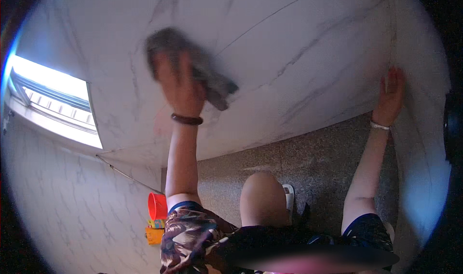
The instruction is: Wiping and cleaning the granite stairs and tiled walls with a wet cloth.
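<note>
My left hand (182, 88) presses a dark grey cloth (213, 69) against a white marble-patterned wall (282, 31). The cloth is bunched under the fingers, and one end trails down to the right. Both hand and cloth are blurred. A dark bracelet (186, 119) circles the left wrist. Well to the right, my right hand (390, 97) lies with its fingers extended against the wall beside the corner. It holds nothing, and a pale bracelet (379, 125) is on that wrist.
At the left is a bright window (58, 100). A thin pole (130, 178) slants down toward a red bucket (157, 206), with a yellow-orange packet (154, 235) beside it. My bare knee (264, 201) and a white shoe (289, 198) show above the speckled grey floor (318, 158).
</note>
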A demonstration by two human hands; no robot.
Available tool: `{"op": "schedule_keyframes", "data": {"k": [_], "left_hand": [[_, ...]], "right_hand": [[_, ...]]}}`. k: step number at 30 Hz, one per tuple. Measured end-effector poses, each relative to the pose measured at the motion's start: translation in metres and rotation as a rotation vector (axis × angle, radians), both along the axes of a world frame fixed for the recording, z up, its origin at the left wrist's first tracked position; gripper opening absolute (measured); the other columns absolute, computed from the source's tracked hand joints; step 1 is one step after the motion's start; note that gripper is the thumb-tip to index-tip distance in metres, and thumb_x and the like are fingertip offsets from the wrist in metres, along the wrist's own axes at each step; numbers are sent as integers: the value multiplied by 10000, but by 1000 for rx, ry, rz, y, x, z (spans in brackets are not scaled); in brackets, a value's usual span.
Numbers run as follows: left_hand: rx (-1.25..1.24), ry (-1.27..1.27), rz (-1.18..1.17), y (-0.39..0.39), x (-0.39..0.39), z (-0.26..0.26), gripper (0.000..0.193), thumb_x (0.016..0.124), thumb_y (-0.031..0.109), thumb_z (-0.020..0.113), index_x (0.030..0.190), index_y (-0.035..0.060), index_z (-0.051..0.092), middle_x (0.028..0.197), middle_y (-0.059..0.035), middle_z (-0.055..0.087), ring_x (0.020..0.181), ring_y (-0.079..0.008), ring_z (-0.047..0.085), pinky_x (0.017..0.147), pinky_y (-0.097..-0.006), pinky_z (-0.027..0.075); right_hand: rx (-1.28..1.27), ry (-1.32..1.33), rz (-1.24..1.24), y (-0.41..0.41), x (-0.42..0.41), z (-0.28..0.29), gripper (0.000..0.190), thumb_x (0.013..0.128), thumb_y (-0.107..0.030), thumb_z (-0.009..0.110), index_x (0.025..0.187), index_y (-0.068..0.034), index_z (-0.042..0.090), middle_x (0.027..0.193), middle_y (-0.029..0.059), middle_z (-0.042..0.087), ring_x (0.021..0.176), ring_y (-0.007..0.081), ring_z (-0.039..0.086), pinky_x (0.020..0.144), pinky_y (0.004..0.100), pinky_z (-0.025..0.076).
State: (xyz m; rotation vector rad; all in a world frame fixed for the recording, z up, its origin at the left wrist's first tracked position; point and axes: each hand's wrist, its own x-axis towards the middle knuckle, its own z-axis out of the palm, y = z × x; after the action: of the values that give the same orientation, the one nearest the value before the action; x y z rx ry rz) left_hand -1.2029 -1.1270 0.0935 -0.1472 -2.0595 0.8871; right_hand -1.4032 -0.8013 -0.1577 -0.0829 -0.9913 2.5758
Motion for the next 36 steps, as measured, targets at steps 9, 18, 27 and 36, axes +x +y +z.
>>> {"op": "schedule_keyframes", "data": {"k": [9,18,27,36], "left_hand": [[-83,-411,-291,67,-75,-56,480,753,94,576,1225,180,565,1386,-171,421,1228,-356,452,1003,-449,374],[104,262,-103,-51,35,97,530,783,85,564,1304,41,480,1414,-269,324,1316,-432,308,1079,-491,267],[-61,-191,-249,36,-59,1,446,827,98,526,1272,113,512,1387,-236,388,1259,-393,414,1029,-485,350],[-10,231,-157,-29,6,86,538,722,73,537,1260,73,535,1370,-240,409,1282,-401,378,1077,-487,274]], "right_hand": [[-9,24,164,-20,2,4,517,977,-351,363,1387,-37,353,1392,174,408,1319,282,364,1102,450,283],[84,-122,93,-21,8,-10,523,993,-325,295,1404,-1,307,1442,162,341,1347,280,320,1109,447,279],[-100,-133,113,-53,12,3,487,972,-345,416,1363,-55,403,1408,125,398,1295,262,387,1066,423,332],[-49,-115,24,-21,8,4,507,997,-345,332,1398,-35,343,1441,144,339,1349,261,309,1120,432,255]]}}
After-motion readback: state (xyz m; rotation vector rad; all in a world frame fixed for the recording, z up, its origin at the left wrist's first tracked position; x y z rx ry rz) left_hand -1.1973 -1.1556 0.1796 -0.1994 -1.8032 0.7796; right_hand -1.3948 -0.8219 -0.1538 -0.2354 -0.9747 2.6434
